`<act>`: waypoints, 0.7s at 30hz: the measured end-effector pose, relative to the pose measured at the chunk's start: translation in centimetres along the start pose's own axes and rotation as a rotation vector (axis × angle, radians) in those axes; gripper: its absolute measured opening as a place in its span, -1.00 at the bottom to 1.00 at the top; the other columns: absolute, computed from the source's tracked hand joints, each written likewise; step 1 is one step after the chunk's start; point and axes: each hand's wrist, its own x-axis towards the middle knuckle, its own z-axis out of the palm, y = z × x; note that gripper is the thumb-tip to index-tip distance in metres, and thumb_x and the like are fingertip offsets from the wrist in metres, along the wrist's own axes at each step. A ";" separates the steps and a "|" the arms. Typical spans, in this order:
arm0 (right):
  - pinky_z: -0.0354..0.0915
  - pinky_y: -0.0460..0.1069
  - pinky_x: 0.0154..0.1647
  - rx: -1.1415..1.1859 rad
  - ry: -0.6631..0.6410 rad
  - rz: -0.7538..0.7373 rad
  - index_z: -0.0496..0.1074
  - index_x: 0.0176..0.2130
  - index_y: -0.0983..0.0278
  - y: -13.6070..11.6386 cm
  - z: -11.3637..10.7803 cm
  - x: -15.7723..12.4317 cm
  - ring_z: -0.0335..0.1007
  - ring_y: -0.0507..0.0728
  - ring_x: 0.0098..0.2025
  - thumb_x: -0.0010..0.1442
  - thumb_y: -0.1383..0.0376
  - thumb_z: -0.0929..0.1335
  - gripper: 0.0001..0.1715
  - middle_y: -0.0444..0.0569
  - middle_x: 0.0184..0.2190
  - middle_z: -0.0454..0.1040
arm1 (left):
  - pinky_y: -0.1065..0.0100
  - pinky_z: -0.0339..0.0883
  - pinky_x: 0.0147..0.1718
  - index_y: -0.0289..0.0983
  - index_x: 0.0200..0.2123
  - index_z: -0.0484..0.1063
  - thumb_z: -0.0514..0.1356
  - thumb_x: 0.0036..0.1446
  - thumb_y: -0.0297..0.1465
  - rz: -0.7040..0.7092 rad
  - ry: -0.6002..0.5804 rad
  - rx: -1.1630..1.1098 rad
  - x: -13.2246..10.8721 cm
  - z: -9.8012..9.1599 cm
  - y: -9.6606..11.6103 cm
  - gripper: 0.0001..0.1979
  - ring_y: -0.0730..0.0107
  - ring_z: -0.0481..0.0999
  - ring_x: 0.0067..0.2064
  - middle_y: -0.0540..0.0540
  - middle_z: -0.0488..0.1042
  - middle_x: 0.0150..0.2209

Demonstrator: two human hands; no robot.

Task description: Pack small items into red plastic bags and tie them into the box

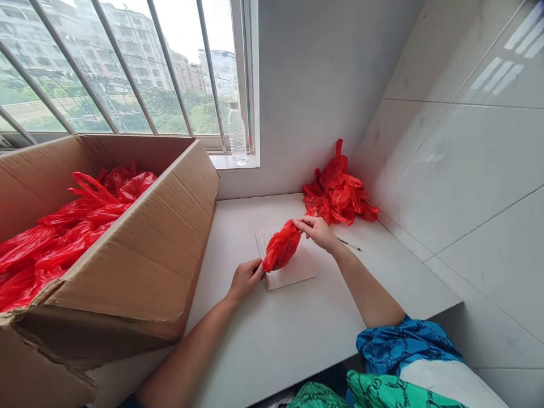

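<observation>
A crumpled red plastic bag [282,247] is stretched between my two hands above the white tabletop. My left hand [245,279] pinches its lower left end. At the upper right end, the fingers of my right hand [315,231] are closed on the bag. Beneath it lies an open notebook [293,275] with marks on its pages, partly covered by the bag. A thin pen [350,245] rests on the table just right of my right wrist.
On the left stands a large cardboard box [144,249] holding many red plastic bags [80,224]. A heap of red bags [340,192] sits in the far corner against the walls. A clear bottle [237,136] stands on the sill of the barred window.
</observation>
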 end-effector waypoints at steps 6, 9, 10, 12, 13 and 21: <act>0.39 -0.01 -0.29 -0.022 -0.019 0.055 0.54 -0.02 0.24 2.7 2.2 -1.9 0.46 0.12 -0.23 0.21 0.07 0.37 -0.56 0.02 -0.12 0.57 | 0.47 0.22 -0.45 -0.28 -0.51 0.42 0.07 0.24 -0.08 -0.024 0.032 -0.017 -0.1 0.0 0.0 -0.56 0.44 0.37 -0.47 0.01 0.42 -0.55; 0.40 -0.01 -0.27 0.005 0.007 0.057 0.53 0.00 0.22 3.0 2.1 -2.4 0.45 0.11 -0.22 0.22 0.06 0.36 -0.56 0.02 -0.09 0.55 | 0.46 0.25 -0.43 -0.28 -0.53 0.39 0.07 0.25 -0.06 -0.036 0.047 -0.031 0.0 -0.1 0.3 -0.53 0.43 0.39 -0.46 0.01 0.41 -0.56; 0.40 -0.01 -0.26 0.008 0.021 0.056 0.53 0.00 0.21 3.0 2.0 -2.6 0.44 0.10 -0.22 0.22 0.06 0.36 -0.56 0.01 -0.09 0.54 | 0.45 0.27 -0.42 -0.28 -0.52 0.40 0.07 0.25 -0.05 -0.040 0.046 -0.035 0.0 -0.1 0.5 -0.54 0.42 0.40 -0.45 0.00 0.41 -0.55; 0.39 -0.01 -0.24 0.006 0.049 0.046 0.53 -0.01 0.21 2.8 2.0 -2.9 0.44 0.09 -0.23 0.23 0.06 0.35 -0.58 0.00 -0.08 0.54 | 0.43 0.32 -0.38 -0.27 -0.40 0.45 0.06 0.25 -0.06 -0.048 0.054 -0.057 0.1 0.0 0.6 -0.58 0.39 0.44 -0.42 0.00 0.44 -0.50; 0.39 -0.01 -0.22 0.003 0.059 0.034 0.53 -0.02 0.21 2.7 2.0 -3.0 0.43 0.08 -0.23 0.23 0.07 0.35 -0.60 0.00 -0.07 0.53 | 0.42 0.34 -0.37 -0.26 -0.30 0.47 0.06 0.26 -0.07 -0.056 0.071 -0.075 0.1 0.0 0.6 -0.61 0.39 0.45 -0.41 -0.01 0.46 -0.47; 0.39 0.01 -0.19 -0.115 0.068 -0.126 0.51 -0.02 0.16 1.6 2.8 -4.0 0.47 0.12 -0.15 0.26 0.14 0.35 -0.68 -0.01 -0.03 0.52 | 0.30 0.43 -0.20 -0.26 0.02 0.40 0.04 0.28 -0.10 -0.057 0.350 -0.185 0.6 -0.9 1.7 -0.58 0.26 0.50 -0.11 -0.19 0.47 -0.01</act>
